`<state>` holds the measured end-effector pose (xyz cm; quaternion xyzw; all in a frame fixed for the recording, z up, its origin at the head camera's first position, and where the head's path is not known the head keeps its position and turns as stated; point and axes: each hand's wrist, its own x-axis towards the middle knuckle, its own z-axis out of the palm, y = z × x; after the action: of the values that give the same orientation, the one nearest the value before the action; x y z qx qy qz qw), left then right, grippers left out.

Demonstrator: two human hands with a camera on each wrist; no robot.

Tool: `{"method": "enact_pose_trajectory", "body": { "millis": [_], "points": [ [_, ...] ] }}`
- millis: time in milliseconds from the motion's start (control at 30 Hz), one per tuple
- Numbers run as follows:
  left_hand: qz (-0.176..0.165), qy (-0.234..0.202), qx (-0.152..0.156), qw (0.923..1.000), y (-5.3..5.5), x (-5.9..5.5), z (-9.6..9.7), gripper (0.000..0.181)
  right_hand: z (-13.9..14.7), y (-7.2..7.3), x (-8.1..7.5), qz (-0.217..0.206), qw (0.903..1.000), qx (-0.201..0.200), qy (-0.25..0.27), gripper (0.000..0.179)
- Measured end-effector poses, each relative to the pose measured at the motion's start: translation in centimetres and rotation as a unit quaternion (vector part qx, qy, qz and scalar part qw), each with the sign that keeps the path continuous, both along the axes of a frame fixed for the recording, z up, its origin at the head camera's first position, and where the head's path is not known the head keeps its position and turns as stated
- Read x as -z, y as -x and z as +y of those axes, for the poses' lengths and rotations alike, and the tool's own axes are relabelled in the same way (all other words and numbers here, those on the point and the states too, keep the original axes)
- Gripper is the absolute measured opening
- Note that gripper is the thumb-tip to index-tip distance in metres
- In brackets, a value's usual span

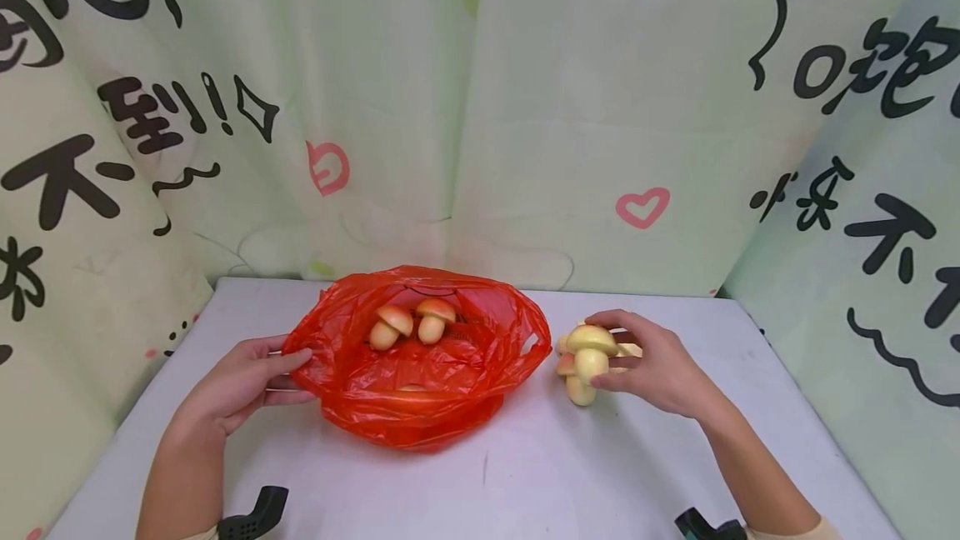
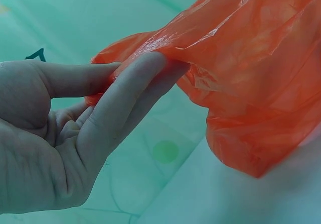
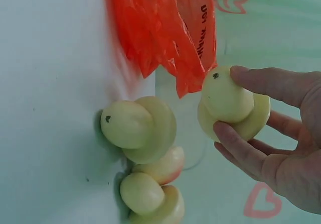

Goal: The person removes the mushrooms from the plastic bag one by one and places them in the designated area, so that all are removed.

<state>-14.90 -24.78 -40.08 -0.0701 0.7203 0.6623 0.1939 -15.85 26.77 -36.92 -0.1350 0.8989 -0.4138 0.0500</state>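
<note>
A red plastic bag [image 1: 420, 423] lies open-mouthed on the table, with two orange-capped toy mushrooms [image 1: 435, 323] inside; part of another shows low behind its front rim. My left hand [image 1: 247, 382] pinches the bag's left edge between thumb and fingers, as the left wrist view shows closely. To the right of the bag, my right hand [image 1: 656, 369] grips a pale yellow toy mushroom [image 3: 228, 101] by thumb and fingertips, raised above the table. Below and behind it are several more mushrooms, among them a yellow one [image 3: 133, 126] and a reddish-capped one [image 1: 577, 392], partly hidden by the held one.
The white table [image 1: 480, 498] has its back edge against a pale green printed curtain [image 1: 525, 107], which also hangs along both sides. Black wrist devices [image 1: 258, 515] are worn on both forearms. The bag's right handle edge reaches close to the mushroom group.
</note>
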Motion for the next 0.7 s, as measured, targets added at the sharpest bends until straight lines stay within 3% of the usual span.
{"method": "enact_pose_trajectory", "body": {
  "millis": [267, 700],
  "points": [
    [0.003, 0.0, -0.005, 1.0, -0.1, -0.1, 0.0, 0.07, 1.3, -0.5, 0.5, 0.007, 0.9996, 0.008, -0.027, 0.069],
    [0.008, 0.003, -0.002, 1.0, -0.1, -0.1, 0.0, 0.069, 3.3, -1.3, 2.1, 0.004, 0.9994, 0.021, -0.028, 0.068]
  ]
}}
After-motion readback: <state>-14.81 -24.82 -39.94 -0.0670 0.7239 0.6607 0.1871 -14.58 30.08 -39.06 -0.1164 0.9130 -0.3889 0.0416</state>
